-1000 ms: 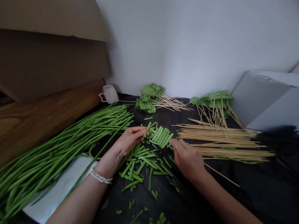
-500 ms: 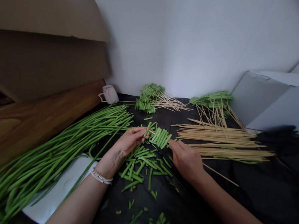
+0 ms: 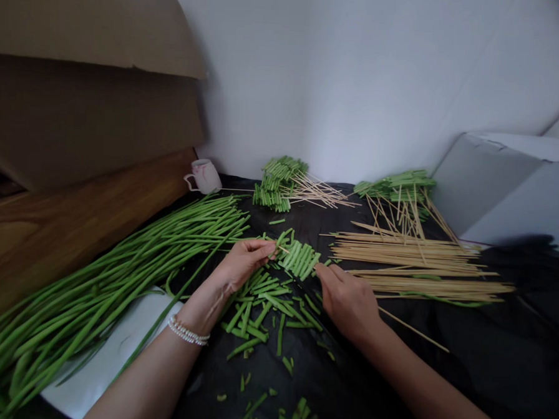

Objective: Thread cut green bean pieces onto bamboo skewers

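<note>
Beans (image 3: pixel 301 259) sat threaded side by side on a skewer (image 3: pixel 414 329) between my two distant hands, above loose pieces (image 3: pixel 277 303) scattered on black sheeting (image 3: pixel 355 376). My right hand (image 3: pixel 349 301) was closed around the skewer just beside the row; my left (image 3: pixel 246 261), thumb and fingers pinched narrow, met its other end, though whether they gripped stick or bean I could not tell. Spare sticks (image 3: pixel 413 251) lay at right.

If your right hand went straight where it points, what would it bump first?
Probably the green pieces on the skewer, just ahead of the right hand, though depth is unclear.
</note>
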